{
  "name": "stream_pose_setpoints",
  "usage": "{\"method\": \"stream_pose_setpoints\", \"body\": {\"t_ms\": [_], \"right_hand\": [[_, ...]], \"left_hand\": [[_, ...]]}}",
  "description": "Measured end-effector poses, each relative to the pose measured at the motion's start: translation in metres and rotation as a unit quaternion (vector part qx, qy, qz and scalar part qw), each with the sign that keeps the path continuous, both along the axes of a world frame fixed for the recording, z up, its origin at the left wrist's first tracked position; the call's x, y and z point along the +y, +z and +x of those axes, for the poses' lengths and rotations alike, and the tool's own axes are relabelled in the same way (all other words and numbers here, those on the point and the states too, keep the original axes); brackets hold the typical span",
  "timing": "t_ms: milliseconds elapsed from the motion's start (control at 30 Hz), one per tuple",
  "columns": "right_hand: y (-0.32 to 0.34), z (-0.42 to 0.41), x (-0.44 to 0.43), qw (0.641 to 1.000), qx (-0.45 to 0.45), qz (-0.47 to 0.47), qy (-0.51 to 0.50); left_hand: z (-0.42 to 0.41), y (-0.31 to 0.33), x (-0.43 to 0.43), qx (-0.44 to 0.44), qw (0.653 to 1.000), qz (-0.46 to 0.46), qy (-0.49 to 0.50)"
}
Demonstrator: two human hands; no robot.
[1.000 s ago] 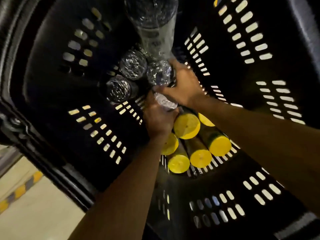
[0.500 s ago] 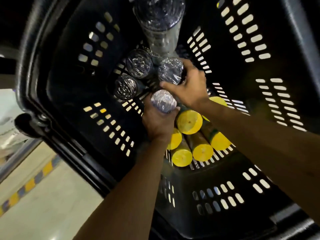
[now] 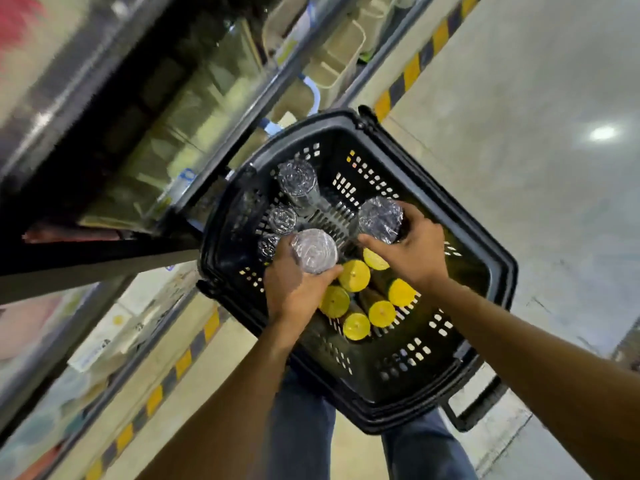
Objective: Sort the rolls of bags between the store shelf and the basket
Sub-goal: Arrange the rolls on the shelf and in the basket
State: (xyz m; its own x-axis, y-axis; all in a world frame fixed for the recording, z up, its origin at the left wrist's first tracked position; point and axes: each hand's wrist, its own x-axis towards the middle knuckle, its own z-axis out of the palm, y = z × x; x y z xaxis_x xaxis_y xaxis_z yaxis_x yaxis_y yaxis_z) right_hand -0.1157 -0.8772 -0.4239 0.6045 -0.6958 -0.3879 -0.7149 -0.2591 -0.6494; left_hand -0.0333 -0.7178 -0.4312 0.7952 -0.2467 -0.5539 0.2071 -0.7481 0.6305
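A black slotted basket (image 3: 491, 271) stands on the floor below me. My left hand (image 3: 298, 292) grips a clear-wrapped roll of bags (image 3: 314, 251) held upright over the basket. My right hand (image 3: 412, 251) grips a second clear-wrapped roll (image 3: 380, 218), also lifted. Three more clear-wrapped rolls stand in the basket's far left part, the tallest (image 3: 297, 180) at the back. Several yellow-capped rolls (image 3: 354, 275) stand bunched in the basket's middle, under and between my hands.
Store shelves (image 3: 194, 140) with blurred packaged goods run along the left, close to the basket's far left rim. A yellow-and-black striped strip (image 3: 173, 368) marks the shelf base. Pale shiny floor (image 3: 536, 116) spreads to the right. My jeans-clad legs (image 3: 304, 427) are below the basket.
The view has pulled back and up from inside the basket. Both hands have lifted their clear-wrapped rolls higher, and the shelves and floor now show.
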Motion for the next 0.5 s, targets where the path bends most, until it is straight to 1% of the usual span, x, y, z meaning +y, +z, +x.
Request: {"method": "stream_pose_setpoints", "body": {"t_ms": [133,233,300,367,433,500], "right_hand": [[0.074,-0.009,0.014,0.998,-0.037,0.003,-0.043],[0.128,-0.015,0.026,0.997,-0.07,-0.004,-0.039],[0.162,-0.015,0.037,0.996,-0.082,-0.015,-0.019],[0.193,-0.015,0.049,0.996,-0.091,-0.013,0.012],[0.223,-0.014,0.061,0.993,-0.109,-0.008,0.05],[0.25,-0.012,0.073,0.987,-0.135,-0.006,0.088]], "left_hand": [[0.021,0.082,0.017,-0.013,0.998,-0.035,-0.06],[0.024,0.137,0.037,-0.061,0.993,-0.05,-0.084],[0.024,0.171,0.053,-0.079,0.993,-0.06,-0.068],[0.023,0.205,0.066,-0.068,0.994,-0.065,-0.055],[0.018,0.236,0.081,-0.06,0.993,-0.09,-0.037],[0.009,0.268,0.098,-0.07,0.991,-0.107,-0.024]]}}
